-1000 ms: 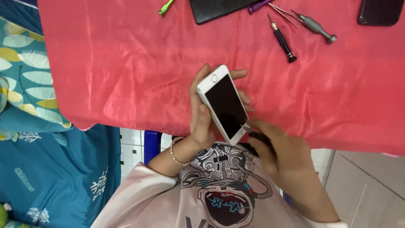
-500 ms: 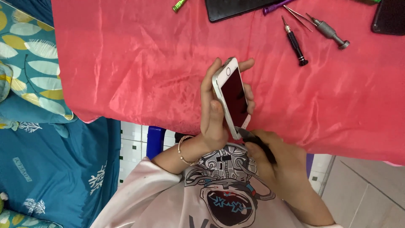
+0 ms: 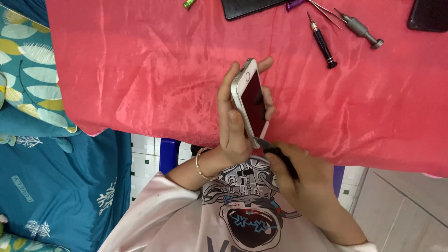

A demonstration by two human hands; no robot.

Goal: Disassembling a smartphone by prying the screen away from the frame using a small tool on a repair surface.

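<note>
Left hand (image 3: 238, 119) raised upright from a bent wrist, fingers curled round a held slab, thumb lying along its near side. Right hand (image 3: 298, 170) lower and nearer the body, closed in a fist-like grip, seemingly pinching a dark handle, though fingertips mostly hidden. Both forearms angled inward from the chest.

Phone screen (image 3: 254, 105): dark, unlit, narrow rectangle in white-and-silver frame, tilted on edge above near edge of red cloth (image 3: 140, 74). Second dark screen slab (image 3: 249, 7) at cloth far edge. Third black slab (image 3: 429, 16) at far right corner.
</note>
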